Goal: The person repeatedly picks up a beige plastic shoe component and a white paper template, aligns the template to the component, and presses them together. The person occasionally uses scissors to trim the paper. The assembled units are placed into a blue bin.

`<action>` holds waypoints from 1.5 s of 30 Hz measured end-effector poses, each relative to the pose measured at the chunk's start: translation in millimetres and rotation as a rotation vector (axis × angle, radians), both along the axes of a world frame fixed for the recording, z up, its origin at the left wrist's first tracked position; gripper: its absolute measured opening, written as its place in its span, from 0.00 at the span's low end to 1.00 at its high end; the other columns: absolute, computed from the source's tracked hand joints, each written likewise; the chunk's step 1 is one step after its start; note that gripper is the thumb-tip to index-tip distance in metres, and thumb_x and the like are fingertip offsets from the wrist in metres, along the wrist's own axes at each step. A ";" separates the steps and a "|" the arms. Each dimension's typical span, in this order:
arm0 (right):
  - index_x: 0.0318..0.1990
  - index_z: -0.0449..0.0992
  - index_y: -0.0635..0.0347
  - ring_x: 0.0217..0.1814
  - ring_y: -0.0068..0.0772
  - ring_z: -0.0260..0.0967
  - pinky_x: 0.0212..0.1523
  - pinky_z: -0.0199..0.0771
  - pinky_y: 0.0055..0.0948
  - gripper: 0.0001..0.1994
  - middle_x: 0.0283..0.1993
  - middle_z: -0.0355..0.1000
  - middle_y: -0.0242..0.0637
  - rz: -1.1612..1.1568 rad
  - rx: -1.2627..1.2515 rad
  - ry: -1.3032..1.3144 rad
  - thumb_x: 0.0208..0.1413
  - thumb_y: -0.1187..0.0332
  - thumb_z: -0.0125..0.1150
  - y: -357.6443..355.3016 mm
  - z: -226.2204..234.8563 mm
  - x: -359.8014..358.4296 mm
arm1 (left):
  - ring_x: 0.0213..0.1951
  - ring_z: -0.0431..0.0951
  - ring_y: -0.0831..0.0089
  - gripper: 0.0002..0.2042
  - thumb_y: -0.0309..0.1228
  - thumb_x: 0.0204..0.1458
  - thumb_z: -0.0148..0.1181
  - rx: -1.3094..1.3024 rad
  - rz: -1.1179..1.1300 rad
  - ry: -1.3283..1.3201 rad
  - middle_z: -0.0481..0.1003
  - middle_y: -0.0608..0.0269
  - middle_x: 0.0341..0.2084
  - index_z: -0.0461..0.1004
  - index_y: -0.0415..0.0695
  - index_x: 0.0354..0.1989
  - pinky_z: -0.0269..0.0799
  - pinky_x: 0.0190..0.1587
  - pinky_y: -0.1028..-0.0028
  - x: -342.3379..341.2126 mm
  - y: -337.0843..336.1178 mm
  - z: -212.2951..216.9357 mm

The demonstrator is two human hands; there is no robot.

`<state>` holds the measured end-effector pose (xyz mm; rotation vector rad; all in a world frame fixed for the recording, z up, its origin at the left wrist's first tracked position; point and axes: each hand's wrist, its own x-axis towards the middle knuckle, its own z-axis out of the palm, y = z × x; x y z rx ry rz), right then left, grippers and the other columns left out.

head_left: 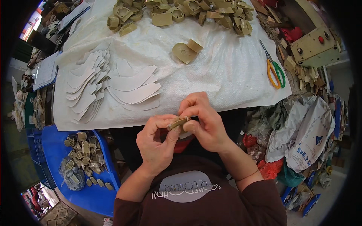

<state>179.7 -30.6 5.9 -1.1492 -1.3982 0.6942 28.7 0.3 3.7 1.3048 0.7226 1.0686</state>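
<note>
Just off the table's near edge, both hands meet on a small tan shoe heel (pixel 177 122). My left hand (pixel 155 140) pinches it between thumb and fingers. At the heel's other end, my right hand (pixel 203 122) presses with thumb and fingertips; a strip of pale material shows beneath the fingers, partly hidden. Beyond them on the white sheet lie two tan heels (pixel 184 52) close together. To the left are overlapping stacks of curved white cut pieces (pixel 132 88). A large pile of similar tan heels (pixel 162 19) covers the far side.
Scissors (pixel 274 71) with orange and green handles lie at the table's right. A blue plastic chair (pixel 85 197) at lower left holds several covered heels and a plastic bag. A beige control box (pixel 315 47) stands far right, above crumpled bags (pixel 301 139).
</note>
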 end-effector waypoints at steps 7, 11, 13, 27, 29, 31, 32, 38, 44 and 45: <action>0.32 0.71 0.57 0.45 0.33 0.59 0.48 0.56 0.31 0.08 0.36 0.67 0.32 0.087 0.088 0.005 0.51 0.65 0.61 -4.9 -6.0 6.2 | 0.50 0.68 0.55 0.08 0.30 0.46 0.66 0.494 0.099 0.286 0.71 0.55 0.43 0.73 0.41 0.29 0.65 0.43 0.65 -2.0 8.6 3.5; 0.51 0.70 0.63 0.52 0.31 0.62 0.55 0.60 0.32 0.23 0.43 0.69 0.37 0.195 -0.113 0.425 0.52 0.58 0.64 -4.8 -4.6 14.7 | 0.48 0.68 0.57 0.07 0.28 0.44 0.67 0.770 0.102 0.384 0.71 0.56 0.43 0.74 0.43 0.28 0.66 0.44 0.65 -9.7 16.8 6.4; 0.50 0.69 0.65 0.55 0.34 0.64 0.57 0.62 0.34 0.24 0.50 0.69 0.42 0.300 -0.391 0.361 0.50 0.60 0.67 -3.2 1.9 20.5 | 0.48 0.69 0.58 0.07 0.27 0.43 0.67 0.913 0.099 0.430 0.71 0.56 0.43 0.75 0.44 0.29 0.66 0.44 0.65 -9.7 16.1 7.7; 0.55 0.67 0.58 0.49 0.34 0.65 0.50 0.65 0.29 0.34 0.48 0.69 0.41 0.205 -0.066 0.059 0.35 0.72 0.75 -8.5 -1.4 3.6 | 0.43 0.72 0.69 0.33 0.40 0.56 0.44 -0.289 -0.393 -0.065 0.66 0.52 0.48 0.41 0.37 0.67 0.68 0.46 0.71 -10.4 8.1 -5.1; 0.54 0.68 0.58 0.52 0.35 0.61 0.52 0.63 0.32 0.29 0.51 0.66 0.42 0.086 0.048 0.041 0.40 0.70 0.71 -8.6 -9.0 -8.2 | 0.41 0.72 0.70 0.33 0.41 0.57 0.46 -0.255 -0.369 -0.053 0.67 0.53 0.46 0.42 0.39 0.66 0.70 0.42 0.72 -10.3 8.1 -7.5; 0.52 0.69 0.58 0.54 0.36 0.57 0.54 0.61 0.34 0.24 0.53 0.63 0.42 0.077 0.086 0.105 0.46 0.68 0.67 -8.6 -17.2 -12.1 | 0.40 0.73 0.69 0.33 0.44 0.58 0.47 -0.168 -0.354 -0.064 0.67 0.52 0.45 0.42 0.40 0.66 0.71 0.38 0.72 -7.6 6.0 -7.3; 0.51 0.70 0.58 0.54 0.36 0.55 0.55 0.60 0.35 0.21 0.53 0.62 0.41 0.127 0.061 0.179 0.49 0.67 0.64 -6.1 -20.4 -10.3 | 0.40 0.73 0.69 0.35 0.48 0.57 0.46 -0.230 -0.333 -0.095 0.67 0.52 0.45 0.42 0.40 0.66 0.72 0.37 0.72 -6.3 3.9 -5.5; 0.34 0.70 0.60 0.34 0.18 0.65 0.29 0.66 0.16 0.05 0.47 0.65 0.36 0.446 -0.347 0.665 0.57 0.69 0.54 13.2 3.4 -5.3 | 0.41 0.74 0.67 0.40 0.62 0.57 0.33 -0.149 -0.271 -0.091 0.64 0.50 0.49 0.42 0.39 0.66 0.74 0.35 0.73 3.8 -6.8 4.4; 0.38 0.71 0.60 0.45 0.29 0.63 0.47 0.64 0.29 0.04 0.46 0.67 0.37 0.237 -0.054 0.462 0.57 0.71 0.54 2.3 -20.4 -26.7 | 0.46 0.71 0.69 0.36 0.55 0.59 0.37 0.112 0.025 0.070 0.66 0.50 0.46 0.49 0.34 0.63 0.69 0.47 0.72 10.2 -7.5 -15.6; 0.40 0.71 0.60 0.47 0.31 0.62 0.49 0.63 0.31 0.05 0.47 0.67 0.37 0.182 -0.023 0.417 0.57 0.71 0.53 1.6 -19.7 -28.6 | 0.46 0.71 0.70 0.33 0.52 0.60 0.38 0.088 0.011 0.059 0.66 0.51 0.46 0.50 0.35 0.63 0.68 0.48 0.72 9.2 -6.8 -14.4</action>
